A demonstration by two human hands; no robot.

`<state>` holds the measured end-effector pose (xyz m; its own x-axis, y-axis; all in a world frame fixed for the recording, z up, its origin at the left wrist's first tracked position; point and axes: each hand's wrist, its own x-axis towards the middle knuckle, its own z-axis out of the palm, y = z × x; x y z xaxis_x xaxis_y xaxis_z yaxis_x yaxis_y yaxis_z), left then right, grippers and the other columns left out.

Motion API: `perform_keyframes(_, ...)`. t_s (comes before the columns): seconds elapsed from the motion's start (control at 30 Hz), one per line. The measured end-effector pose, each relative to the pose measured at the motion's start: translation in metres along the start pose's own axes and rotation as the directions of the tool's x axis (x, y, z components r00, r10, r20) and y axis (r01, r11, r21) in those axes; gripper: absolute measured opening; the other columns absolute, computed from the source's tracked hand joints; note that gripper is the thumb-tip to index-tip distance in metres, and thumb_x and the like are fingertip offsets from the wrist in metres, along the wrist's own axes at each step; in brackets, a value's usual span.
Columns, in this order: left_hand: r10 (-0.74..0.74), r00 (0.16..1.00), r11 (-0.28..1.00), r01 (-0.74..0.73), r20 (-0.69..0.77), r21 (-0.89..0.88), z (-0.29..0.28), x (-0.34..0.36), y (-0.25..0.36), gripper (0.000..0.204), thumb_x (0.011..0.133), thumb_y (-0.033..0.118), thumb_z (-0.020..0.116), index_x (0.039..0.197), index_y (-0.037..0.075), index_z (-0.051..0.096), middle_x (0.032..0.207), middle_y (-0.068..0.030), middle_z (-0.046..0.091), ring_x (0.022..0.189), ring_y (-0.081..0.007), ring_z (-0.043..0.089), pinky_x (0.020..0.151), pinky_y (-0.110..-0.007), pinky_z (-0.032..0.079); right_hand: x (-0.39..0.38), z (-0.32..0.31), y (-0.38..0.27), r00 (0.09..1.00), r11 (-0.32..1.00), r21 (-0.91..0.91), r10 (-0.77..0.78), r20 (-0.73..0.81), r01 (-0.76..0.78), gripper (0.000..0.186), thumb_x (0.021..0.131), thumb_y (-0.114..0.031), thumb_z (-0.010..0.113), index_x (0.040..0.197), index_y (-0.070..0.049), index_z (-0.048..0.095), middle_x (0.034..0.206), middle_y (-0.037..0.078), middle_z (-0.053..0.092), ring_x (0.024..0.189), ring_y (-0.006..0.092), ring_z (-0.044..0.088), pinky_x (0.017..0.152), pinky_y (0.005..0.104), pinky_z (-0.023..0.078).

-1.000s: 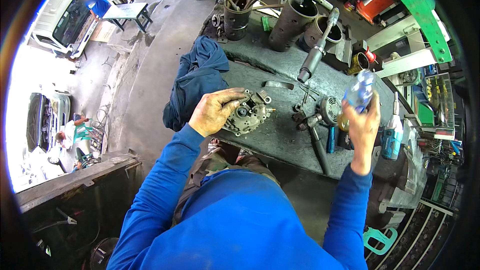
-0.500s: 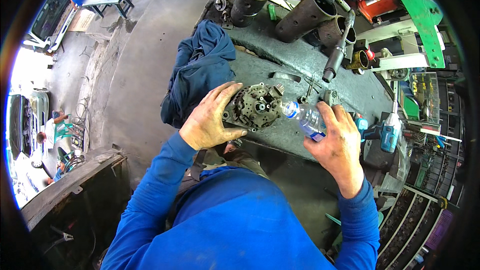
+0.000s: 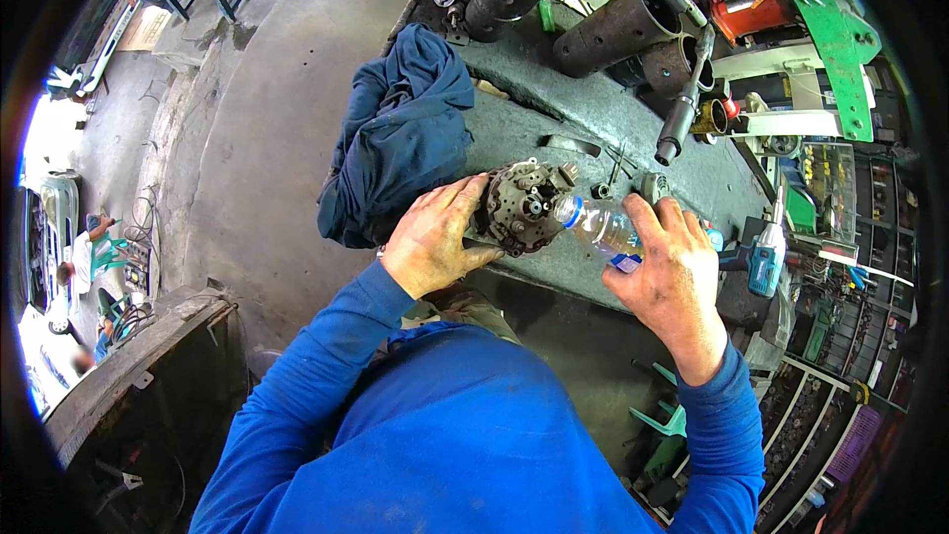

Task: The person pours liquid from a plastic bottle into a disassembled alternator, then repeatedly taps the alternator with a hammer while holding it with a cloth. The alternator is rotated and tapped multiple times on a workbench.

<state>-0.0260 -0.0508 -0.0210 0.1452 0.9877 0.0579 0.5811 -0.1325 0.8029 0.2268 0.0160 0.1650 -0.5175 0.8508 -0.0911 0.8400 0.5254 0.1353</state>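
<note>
Right grip point(image 3: 672, 277) is holding a clear plastic bottle point(image 3: 599, 229) toward its base, thumb and fingers curling partway round; left grip point(image 3: 437, 240) is clasping a round metal part point(image 3: 524, 222) at its 8 o'clock edge, fingers and thumb spread apart. Beneath, a grey tabletop point(image 3: 514, 126) is stretching away, and a navy cloth point(image 3: 400, 138) is lying at 10 o'clock from the part. The part is showing its open face near the tabletop's near edge — whether it is resting there, I cannot tell. From between 3 and 4 o'clock, the bottle is pointing its blue neck ring point(image 3: 567, 211) at the part, contact unclear. Apparently the step is lining up neck and face — the next move is calling for a steady part and a controlled bottle angle.
</note>
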Motion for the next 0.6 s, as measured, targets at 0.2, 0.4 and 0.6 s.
perform_keyframes(0.2,0.019,1.000,1.000,-0.019,0.008,-0.011,-0.002,0.001,0.000,0.103,0.076,0.029,0.096,0.161,-0.001,0.046,0.154,-0.0232,0.058,0.140,-0.0392,0.058,0.120,-0.045,0.045,0.003,-0.001,-0.002,1.000,1.000,-0.014,-0.013,0.006,0.013,0.067,0.064,-0.022,0.083,0.128,-0.010,0.068,0.105,0.017,0.065,0.097,0.0393,0.067,0.088,0.0507,0.055)
perform_keyframes(0.4,-0.008,1.000,1.000,0.009,0.017,-0.018,0.001,-0.001,-0.002,0.105,0.075,0.028,0.096,0.161,-0.001,0.045,0.154,-0.0242,0.058,0.142,-0.0404,0.056,0.121,-0.047,0.044,0.004,0.001,0.001,1.000,0.999,0.046,-0.016,0.007,0.015,0.068,0.064,-0.020,0.084,0.129,-0.009,0.067,0.108,0.019,0.066,0.100,0.0409,0.068,0.090,0.0507,0.056)
perform_keyframes(0.6,-0.014,0.997,1.000,0.014,-0.072,0.004,-0.023,-0.001,0.006,0.123,0.064,0.034,0.102,0.163,-0.001,0.040,0.159,-0.0259,0.052,0.149,-0.0425,0.048,0.127,-0.048,0.038,-0.011,0.026,0.005,0.990,0.921,0.387,0.086,-0.108,-0.038,0.070,0.065,-0.011,0.088,0.132,-0.009,0.067,0.117,0.019,0.067,0.109,0.0408,0.068,0.095,0.0482,0.057)
